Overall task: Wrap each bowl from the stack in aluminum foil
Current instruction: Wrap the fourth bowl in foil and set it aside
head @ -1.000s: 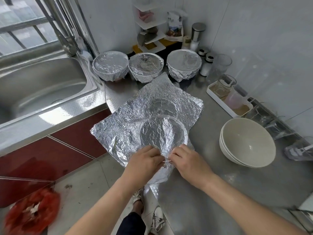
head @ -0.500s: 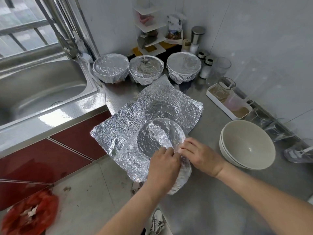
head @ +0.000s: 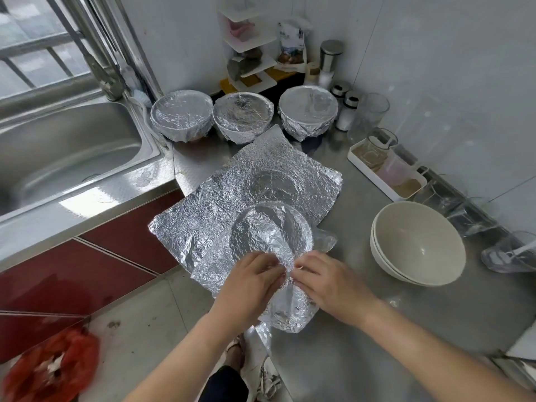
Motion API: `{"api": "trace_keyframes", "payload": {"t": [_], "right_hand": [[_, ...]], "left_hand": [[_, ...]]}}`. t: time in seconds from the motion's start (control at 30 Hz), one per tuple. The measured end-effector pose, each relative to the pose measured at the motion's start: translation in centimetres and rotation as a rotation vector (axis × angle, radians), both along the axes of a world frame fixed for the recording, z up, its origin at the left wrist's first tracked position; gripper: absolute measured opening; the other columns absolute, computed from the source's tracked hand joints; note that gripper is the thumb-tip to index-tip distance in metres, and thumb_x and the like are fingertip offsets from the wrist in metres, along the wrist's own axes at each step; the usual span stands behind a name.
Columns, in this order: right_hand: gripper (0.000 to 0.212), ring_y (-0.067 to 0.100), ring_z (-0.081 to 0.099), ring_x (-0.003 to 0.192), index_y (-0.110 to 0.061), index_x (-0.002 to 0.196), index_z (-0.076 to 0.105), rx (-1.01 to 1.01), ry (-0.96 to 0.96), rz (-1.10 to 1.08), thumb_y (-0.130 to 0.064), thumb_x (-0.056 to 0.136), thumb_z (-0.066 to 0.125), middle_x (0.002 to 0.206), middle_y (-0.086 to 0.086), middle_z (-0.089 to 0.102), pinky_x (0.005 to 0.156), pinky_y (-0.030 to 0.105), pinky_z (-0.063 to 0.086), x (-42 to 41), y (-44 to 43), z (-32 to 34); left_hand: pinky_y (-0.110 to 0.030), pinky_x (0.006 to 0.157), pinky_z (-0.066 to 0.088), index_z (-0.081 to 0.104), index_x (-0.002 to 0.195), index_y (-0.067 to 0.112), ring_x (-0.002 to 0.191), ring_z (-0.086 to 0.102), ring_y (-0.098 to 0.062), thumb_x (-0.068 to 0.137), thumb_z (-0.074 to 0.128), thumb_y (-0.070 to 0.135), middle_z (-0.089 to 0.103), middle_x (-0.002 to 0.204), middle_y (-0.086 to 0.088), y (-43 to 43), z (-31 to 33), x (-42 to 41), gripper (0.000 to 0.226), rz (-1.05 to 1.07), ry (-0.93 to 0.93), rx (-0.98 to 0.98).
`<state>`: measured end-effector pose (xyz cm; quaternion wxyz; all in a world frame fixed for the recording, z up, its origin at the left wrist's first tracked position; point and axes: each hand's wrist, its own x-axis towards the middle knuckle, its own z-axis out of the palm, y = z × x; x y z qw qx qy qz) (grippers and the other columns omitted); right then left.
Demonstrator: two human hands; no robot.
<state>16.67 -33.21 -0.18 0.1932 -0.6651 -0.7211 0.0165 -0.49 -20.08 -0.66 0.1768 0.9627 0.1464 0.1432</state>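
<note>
Head view: left hand (head: pixel 246 282), right hand (head: pixel 327 282) pinching foil (head: pixel 290 311) at near rim of covered bowl (head: pixel 269 233); loose sheet (head: pixel 203 216) lying underneath, wrapped bowls (head: pixel 243 117) standing behind, bowl stack (head: pixel 417 245) sitting right.

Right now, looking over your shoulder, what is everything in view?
wrapped bowls: three, silver foil, in a row at the back of the counter
half-wrapped bowl: one, silver foil, near counter edge, under the hands
flat foil sheet: one, silver, behind the half-wrapped bowl
bare bowls: two stacked, cream, counter at right
sink: one, steel, left
tray: one, white, by the right wall
shakers: two, clear with dark lids, beside the rightmost wrapped bowl
corner shelf: one, white, back corner
bag: one, red, floor at lower left
left hand: pinches the half-wrapped bowl's foil at its near rim
right hand: pinches the same foil beside it
</note>
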Motion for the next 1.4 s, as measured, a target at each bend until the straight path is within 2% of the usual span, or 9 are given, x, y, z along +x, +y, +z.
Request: {"api": "trace_keyframes", "payload": {"t": [0.1, 0.3, 0.47, 0.57, 0.73, 0.87, 0.97, 1.2, 1.4], "right_hand": [[0.021, 0.021, 0.058, 0.096, -0.012, 0.097, 0.068, 0.042, -0.029, 0.004, -0.007, 0.079, 0.076, 0.098, 0.002, 0.062, 0.077, 0.029, 0.053, -0.4, 0.4, -0.9], [0.020, 0.021, 0.054, 0.097, -0.009, 0.094, 0.068, 0.129, -0.098, 0.020, -0.001, 0.087, 0.051, 0.098, 0.004, 0.063, 0.085, 0.027, 0.051, 0.0, 0.4, -0.9], [0.018, 0.024, 0.057, 0.095, -0.005, 0.093, 0.068, 0.185, -0.148, 0.011, 0.002, 0.091, 0.051, 0.096, 0.007, 0.064, 0.089, 0.031, 0.050, 0.7, 1.0, -1.1], [0.019, 0.024, 0.058, 0.097, -0.004, 0.093, 0.068, 0.182, -0.141, -0.010, 0.001, 0.091, 0.050, 0.097, 0.008, 0.065, 0.089, 0.032, 0.051, 1.0, 1.4, -1.0], [0.023, 0.026, 0.054, 0.107, -0.009, 0.105, 0.066, 0.065, -0.045, -0.046, -0.009, 0.082, 0.065, 0.112, 0.008, 0.061, 0.090, 0.032, 0.048, 0.6, 0.7, -0.5], [0.013, 0.023, 0.055, 0.101, -0.011, 0.100, 0.067, 0.079, -0.052, 0.005, -0.014, 0.087, 0.066, 0.106, 0.005, 0.061, 0.084, 0.032, 0.051, -0.4, 0.6, -0.7], [0.013, 0.022, 0.054, 0.096, -0.010, 0.094, 0.067, 0.108, -0.066, -0.011, -0.008, 0.082, 0.073, 0.101, 0.004, 0.061, 0.083, 0.028, 0.048, -0.5, 1.1, -1.0], [0.009, 0.024, 0.056, 0.086, -0.008, 0.083, 0.067, 0.139, -0.128, 0.009, -0.002, 0.083, 0.061, 0.090, 0.006, 0.062, 0.074, 0.030, 0.051, -0.2, 1.9, -0.8], [0.013, 0.026, 0.055, 0.089, -0.006, 0.084, 0.065, 0.135, -0.154, 0.010, 0.001, 0.086, 0.053, 0.090, 0.009, 0.060, 0.080, 0.035, 0.051, 1.8, 2.3, -0.8]], "left_hand": [[-0.032, 0.075, 0.043, 0.071, 0.104, 0.027, 0.093, 0.052, -0.018, 0.097, 0.045, 0.044, 0.059, 0.100, 0.007, 0.2, 0.2, -0.4, 0.032, 0.028, -0.002, 0.015], [-0.025, 0.068, 0.045, 0.073, 0.099, 0.024, 0.082, 0.051, -0.014, 0.094, 0.052, 0.043, 0.060, 0.088, 0.008, 1.4, 0.6, -1.5, 0.029, -0.073, 0.000, 0.057], [-0.025, 0.061, 0.048, 0.076, 0.085, 0.018, 0.068, 0.057, -0.016, 0.075, 0.076, 0.021, 0.064, 0.076, 0.005, 1.2, 0.6, -0.8, 0.010, -0.141, -0.018, 0.229], [-0.030, 0.059, 0.047, 0.070, 0.073, 0.018, 0.064, 0.052, -0.017, 0.073, 0.072, 0.017, 0.060, 0.070, 0.004, 0.9, 0.0, 0.0, 0.002, -0.141, 0.002, 0.235], [-0.033, 0.061, 0.048, 0.069, 0.076, 0.018, 0.069, 0.051, -0.018, 0.077, 0.070, 0.021, 0.058, 0.072, 0.004, 0.5, -0.1, 0.6, 0.003, -0.095, 0.018, 0.189], [-0.031, 0.063, 0.049, 0.072, 0.090, 0.019, 0.075, 0.054, -0.019, 0.085, 0.057, 0.038, 0.060, 0.081, 0.004, 0.5, 0.6, 0.2, 0.025, -0.006, -0.007, 0.113], [-0.031, 0.061, 0.048, 0.072, 0.083, 0.020, 0.074, 0.054, -0.019, 0.085, 0.056, 0.043, 0.059, 0.079, 0.005, 1.0, 0.9, -0.3, 0.028, 0.006, -0.006, 0.070], [-0.032, 0.057, 0.047, 0.068, 0.074, 0.019, 0.066, 0.051, -0.018, 0.088, 0.056, 0.034, 0.057, 0.071, 0.005, 0.6, 0.1, 0.1, 0.024, 0.003, 0.010, 0.118], [-0.032, 0.053, 0.041, 0.057, 0.066, 0.017, 0.061, 0.047, -0.019, 0.078, 0.076, 0.019, 0.051, 0.065, 0.002, -1.0, 0.4, 2.4, 0.022, 0.048, -0.017, 0.194]]}}
